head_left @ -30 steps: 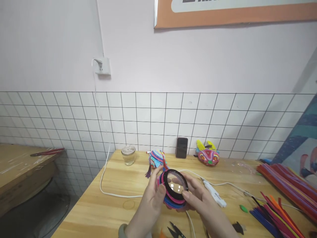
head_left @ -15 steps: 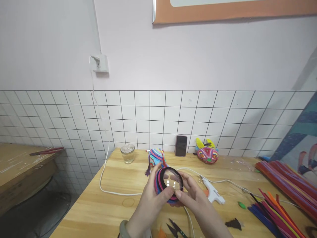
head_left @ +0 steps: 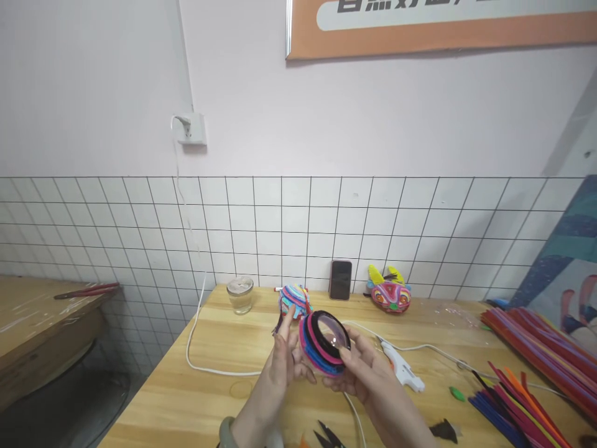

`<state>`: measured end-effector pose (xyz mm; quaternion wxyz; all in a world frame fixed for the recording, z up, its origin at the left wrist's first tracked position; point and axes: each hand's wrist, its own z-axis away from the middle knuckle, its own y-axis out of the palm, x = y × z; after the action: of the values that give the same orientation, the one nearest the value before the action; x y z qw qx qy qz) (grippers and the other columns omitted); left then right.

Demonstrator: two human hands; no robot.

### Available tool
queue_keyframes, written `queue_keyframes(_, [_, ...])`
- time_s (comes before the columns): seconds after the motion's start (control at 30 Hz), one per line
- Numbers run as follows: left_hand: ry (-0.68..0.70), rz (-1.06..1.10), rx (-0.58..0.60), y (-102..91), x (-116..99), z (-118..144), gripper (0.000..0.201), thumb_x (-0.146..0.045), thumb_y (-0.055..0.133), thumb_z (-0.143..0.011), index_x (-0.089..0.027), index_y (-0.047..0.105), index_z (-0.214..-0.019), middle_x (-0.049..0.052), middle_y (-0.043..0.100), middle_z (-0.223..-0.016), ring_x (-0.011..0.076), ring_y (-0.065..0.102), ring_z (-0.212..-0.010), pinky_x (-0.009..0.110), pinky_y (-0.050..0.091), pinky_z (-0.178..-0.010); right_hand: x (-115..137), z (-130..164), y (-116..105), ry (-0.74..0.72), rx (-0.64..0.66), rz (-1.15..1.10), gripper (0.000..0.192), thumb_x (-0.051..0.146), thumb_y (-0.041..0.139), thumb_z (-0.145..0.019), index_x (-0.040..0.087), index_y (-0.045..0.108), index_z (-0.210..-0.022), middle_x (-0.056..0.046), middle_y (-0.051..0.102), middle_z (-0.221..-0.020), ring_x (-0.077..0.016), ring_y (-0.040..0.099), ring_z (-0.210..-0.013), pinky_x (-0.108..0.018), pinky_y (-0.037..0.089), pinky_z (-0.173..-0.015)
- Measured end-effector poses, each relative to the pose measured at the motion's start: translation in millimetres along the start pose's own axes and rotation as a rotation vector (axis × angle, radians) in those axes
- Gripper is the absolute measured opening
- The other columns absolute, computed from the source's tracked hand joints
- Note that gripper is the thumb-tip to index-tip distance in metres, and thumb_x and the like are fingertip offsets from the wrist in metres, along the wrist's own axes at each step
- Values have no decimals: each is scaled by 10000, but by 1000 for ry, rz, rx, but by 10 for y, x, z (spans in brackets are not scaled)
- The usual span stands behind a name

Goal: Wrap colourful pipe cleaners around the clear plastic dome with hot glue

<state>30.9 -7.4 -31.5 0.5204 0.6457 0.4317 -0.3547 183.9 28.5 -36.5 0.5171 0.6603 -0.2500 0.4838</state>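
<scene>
Right hand (head_left: 375, 381) pinched the black-rimmed, blue-and-pink disc (head_left: 316, 352); left hand (head_left: 280, 368) lay spread alongside. Loosened pinch could have dropped it toward scissors (head_left: 332, 434) on the hands' near side.

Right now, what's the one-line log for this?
Right hand: gripping round striped craft with black rim | Left hand: open beside it, contact unclear | Table: white glue gun, phone, glass

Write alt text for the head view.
The right hand holds a round piece with a clear, black-rimmed front; the left hand is open beside it. Behind, on a table, are a glass, a phone and a yellow-eared toy; a glue gun and strips lie at right.
</scene>
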Motion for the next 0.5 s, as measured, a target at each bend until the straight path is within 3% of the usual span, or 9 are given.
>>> queue_keyframes(0.13, [18,100,9,1,-50,-3,658,-660,320,-859,-236,385,-1358,159,587,-1215,209,681,-778,342,509,-653,48,-5,-42,97,100,-274,314,402,719,-791,205,632,-1019,-12,754,-738,-136,713,-600,-233,532,-598])
queue_keyframes(0.23, [1,-41,-86,-26,-77,-35,530,-605,473,-842,-226,479,-1213,136,603,-1168,197,680,-740,330,517,-627,59,-23,-50,171,132,-429,244,383,775,-735,179,715,-856,-4,753,-698,-125,706,-583,-229,552,-606])
queue_keyframes(0.33, [15,-295,-199,-106,-94,-85,424,-581,593,-765,-177,601,-895,51,660,-824,153,616,-613,268,475,-552,64,-49,-47,197,90,-467,279,339,841,-655,178,740,-860,-20,777,-764,-118,698,-552,-230,561,-579])
queue_keyframes(0.4, [18,-390,-234,-180,-99,-114,391,-557,615,-744,-168,598,-711,-30,548,-540,109,487,-457,229,383,-462,70,-63,-47,173,61,-478,285,333,840,-656,187,738,-879,-39,786,-877,-117,699,-554,-239,566,-576])
queue_keyframes(0.5, [26,-517,-285,-287,-116,-132,311,-460,646,-735,-164,628,-642,-54,485,-458,109,425,-432,234,328,-464,66,-83,-58,132,39,-475,284,328,831,-670,180,727,-888,-57,783,-913,-122,704,-571,-245,569,-584])
